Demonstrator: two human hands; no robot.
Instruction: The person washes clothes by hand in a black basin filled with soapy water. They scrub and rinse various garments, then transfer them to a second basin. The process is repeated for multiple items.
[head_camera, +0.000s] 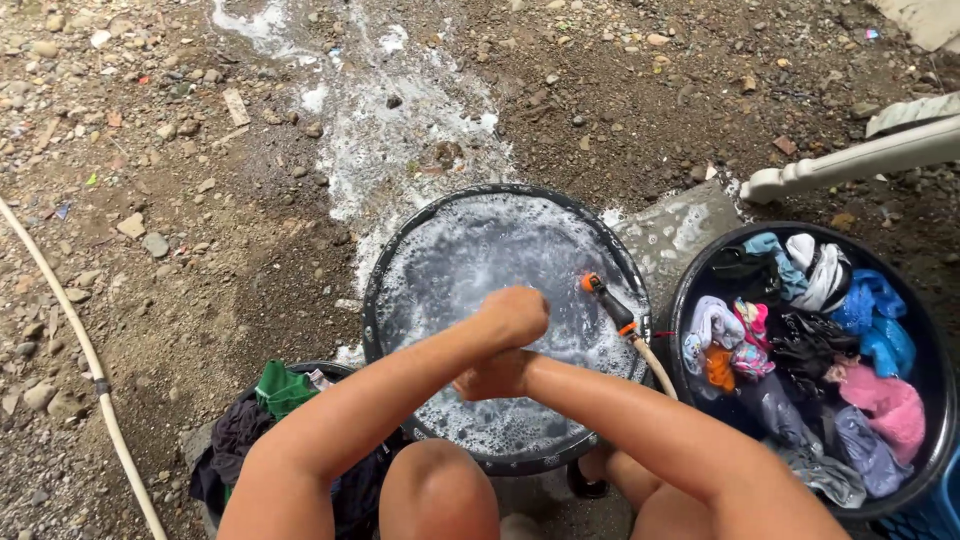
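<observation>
Meeting over a black basin of soapy water (470, 260), the left hand (515, 315) is curled into a fist and lies on top of the right hand (492, 377), which is also closed; whether either grips any cloth cannot be told. The basin sits directly beneath both hands, its foam reaching the rim. A hose nozzle (607, 300) rests on the basin's right edge, near the hands. A tub of coloured wet clothes (815, 350) stands to the right, another with dark clothes (255, 430) at the left.
</observation>
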